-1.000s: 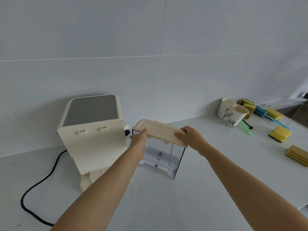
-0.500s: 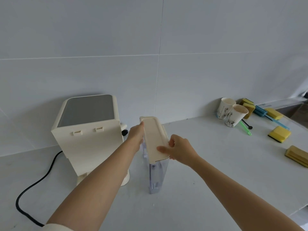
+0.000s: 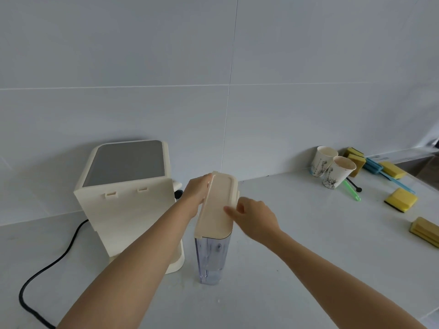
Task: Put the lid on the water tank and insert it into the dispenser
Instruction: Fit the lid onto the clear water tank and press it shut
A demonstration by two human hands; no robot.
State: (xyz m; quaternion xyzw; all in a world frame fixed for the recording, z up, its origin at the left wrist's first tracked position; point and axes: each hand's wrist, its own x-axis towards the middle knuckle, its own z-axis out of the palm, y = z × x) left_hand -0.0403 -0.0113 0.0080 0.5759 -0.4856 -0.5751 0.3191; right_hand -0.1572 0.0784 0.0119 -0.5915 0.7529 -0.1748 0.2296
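A clear plastic water tank (image 3: 211, 260) stands upright on the white counter, its narrow end toward me, with the cream lid (image 3: 217, 207) sitting on top. My left hand (image 3: 197, 191) grips the lid's far left edge. My right hand (image 3: 255, 216) holds the lid's right side, fingers over its top. The cream dispenser (image 3: 126, 205) with a grey top panel stands just left of the tank, its flat back face toward me.
A black power cord (image 3: 45, 269) runs from the dispenser across the counter at left. Two paper cups (image 3: 332, 167) stand at the back right by the wall. Several yellow sponges (image 3: 400, 199) and blue and green tools lie at far right.
The tank with its lid has been turned so the narrow end faces me and has shifted closer to the dispenser. Both hands stayed on the lid.
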